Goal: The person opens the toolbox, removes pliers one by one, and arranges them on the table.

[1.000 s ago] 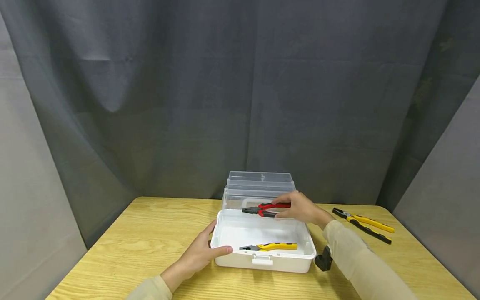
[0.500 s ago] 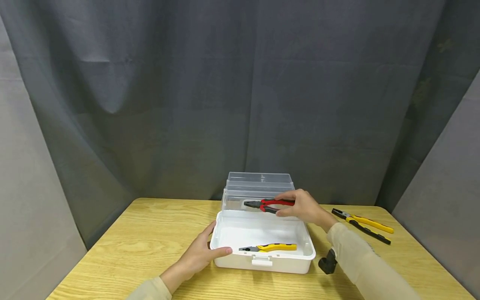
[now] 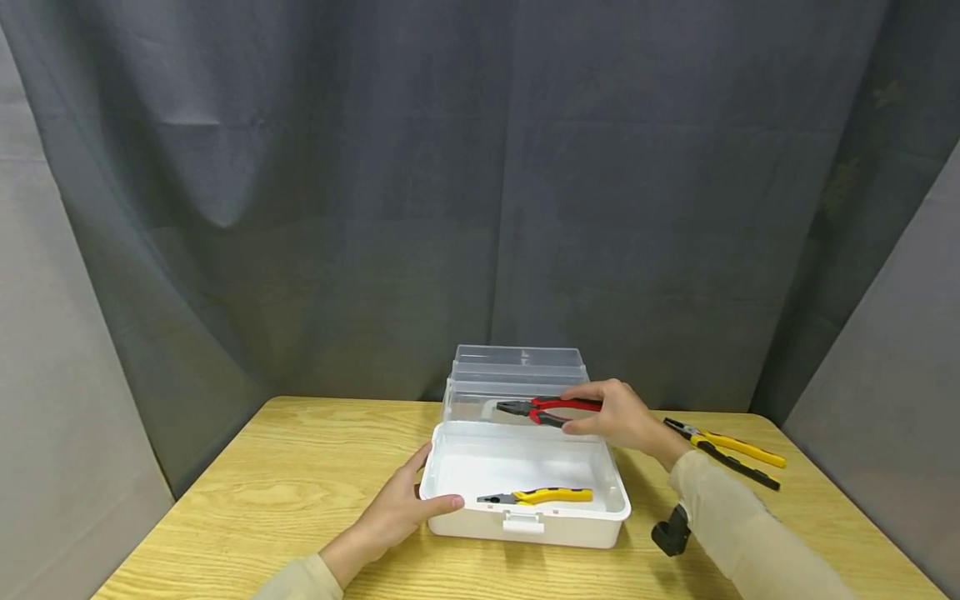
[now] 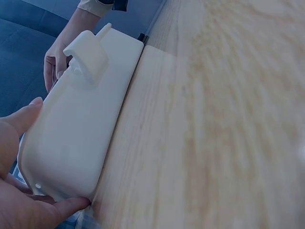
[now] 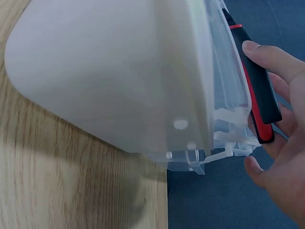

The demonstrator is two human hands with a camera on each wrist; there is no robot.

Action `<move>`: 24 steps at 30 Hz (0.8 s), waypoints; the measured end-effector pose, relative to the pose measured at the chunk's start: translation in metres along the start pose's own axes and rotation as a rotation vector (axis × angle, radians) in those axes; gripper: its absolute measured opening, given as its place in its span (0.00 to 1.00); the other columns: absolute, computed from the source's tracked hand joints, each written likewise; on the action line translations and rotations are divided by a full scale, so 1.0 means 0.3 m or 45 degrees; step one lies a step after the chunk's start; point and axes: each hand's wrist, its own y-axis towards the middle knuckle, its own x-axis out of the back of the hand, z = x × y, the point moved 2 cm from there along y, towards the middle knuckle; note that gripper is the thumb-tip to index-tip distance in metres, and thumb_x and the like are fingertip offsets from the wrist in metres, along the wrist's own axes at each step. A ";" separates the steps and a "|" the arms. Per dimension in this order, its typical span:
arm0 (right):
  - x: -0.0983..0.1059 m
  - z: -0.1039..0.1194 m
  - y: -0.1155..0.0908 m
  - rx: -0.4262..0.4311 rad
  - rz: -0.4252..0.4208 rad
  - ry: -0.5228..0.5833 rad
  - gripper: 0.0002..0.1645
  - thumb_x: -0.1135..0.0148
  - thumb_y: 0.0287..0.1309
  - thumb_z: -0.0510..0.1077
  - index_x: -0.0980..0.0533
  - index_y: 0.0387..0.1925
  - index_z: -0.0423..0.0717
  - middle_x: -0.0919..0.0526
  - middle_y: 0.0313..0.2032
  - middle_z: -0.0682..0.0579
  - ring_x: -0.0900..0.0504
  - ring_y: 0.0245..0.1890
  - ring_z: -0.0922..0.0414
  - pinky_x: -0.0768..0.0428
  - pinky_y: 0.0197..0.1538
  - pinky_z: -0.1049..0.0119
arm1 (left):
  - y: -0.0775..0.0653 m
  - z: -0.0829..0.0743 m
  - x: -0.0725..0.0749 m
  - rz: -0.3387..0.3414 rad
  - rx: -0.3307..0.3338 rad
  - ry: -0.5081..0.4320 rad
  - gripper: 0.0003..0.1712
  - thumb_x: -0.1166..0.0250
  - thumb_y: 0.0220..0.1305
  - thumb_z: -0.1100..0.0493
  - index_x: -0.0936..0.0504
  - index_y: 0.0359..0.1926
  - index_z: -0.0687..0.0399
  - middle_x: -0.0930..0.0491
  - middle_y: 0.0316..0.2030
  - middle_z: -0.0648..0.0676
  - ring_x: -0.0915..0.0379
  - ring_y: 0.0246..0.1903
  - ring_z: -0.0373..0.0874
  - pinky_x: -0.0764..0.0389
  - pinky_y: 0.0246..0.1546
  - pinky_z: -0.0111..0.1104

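Observation:
Combination pliers with red and black handles [image 3: 516,408] hang above the back rim of a white toolbox [image 3: 570,530]. My right hand [image 3: 618,414] grips them by the handles, the thumb on the black one [image 5: 257,78] in the right wrist view, and the head points left. My left hand [image 3: 396,506] holds the toolbox at its left front corner, thumb on the front rim and fingers along the side wall. Inside the box, by the front wall, lie yellow-handled pliers [image 3: 555,495]. In the left wrist view the box's front wall [image 4: 81,129] hides its inside.
Behind the white bin, clear stepped trays [image 3: 517,371] stand raised. Larger yellow-and-black pliers [image 3: 731,446] lie on the wooden table [image 3: 322,450] at the right. A black device [image 3: 671,531] sits at the right wrist. Dark curtain hangs behind the table.
My right hand has moved to the right and a little upward, carrying the red-and-black pliers with it. My left hand and the toolbox have hardly moved.

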 end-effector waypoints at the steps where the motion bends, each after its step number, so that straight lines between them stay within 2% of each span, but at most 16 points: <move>1: 0.005 -0.002 -0.003 0.000 -0.004 -0.006 0.31 0.15 0.48 0.46 0.14 0.55 0.43 0.13 0.48 0.47 0.19 0.40 0.52 0.19 0.39 0.59 | 0.001 0.000 0.000 0.002 -0.002 -0.002 0.63 0.22 0.62 0.51 0.55 0.80 0.69 0.45 0.75 0.74 0.31 0.64 0.68 0.23 0.60 0.47; 6: 0.027 -0.014 -0.021 0.008 -0.017 -0.036 0.32 0.15 0.48 0.47 0.14 0.55 0.42 0.13 0.47 0.46 0.20 0.38 0.54 0.19 0.40 0.60 | 0.000 -0.001 -0.001 0.003 0.003 0.005 0.62 0.23 0.63 0.52 0.55 0.80 0.69 0.45 0.75 0.73 0.31 0.64 0.67 0.23 0.60 0.46; 17: 0.086 -0.046 -0.080 -0.026 -0.057 -0.064 0.32 0.15 0.47 0.49 0.14 0.55 0.43 0.13 0.43 0.47 0.23 0.33 0.53 0.23 0.32 0.63 | -0.004 -0.002 0.001 -0.003 0.022 0.012 0.62 0.23 0.63 0.51 0.56 0.80 0.69 0.45 0.75 0.73 0.30 0.63 0.65 0.23 0.60 0.46; 21: 0.109 -0.058 -0.101 -0.029 -0.077 -0.094 0.32 0.16 0.48 0.50 0.14 0.55 0.43 0.13 0.41 0.50 0.23 0.33 0.53 0.22 0.34 0.61 | 0.001 0.001 0.004 -0.006 0.013 -0.005 0.61 0.23 0.63 0.53 0.56 0.81 0.68 0.45 0.75 0.73 0.29 0.63 0.64 0.22 0.59 0.45; 24: 0.122 -0.068 -0.116 -0.055 -0.081 -0.101 0.33 0.16 0.48 0.52 0.14 0.55 0.43 0.13 0.44 0.48 0.23 0.35 0.53 0.22 0.37 0.60 | 0.003 0.003 0.005 -0.005 0.011 -0.015 0.62 0.23 0.63 0.53 0.56 0.81 0.68 0.45 0.75 0.73 0.29 0.63 0.64 0.22 0.59 0.45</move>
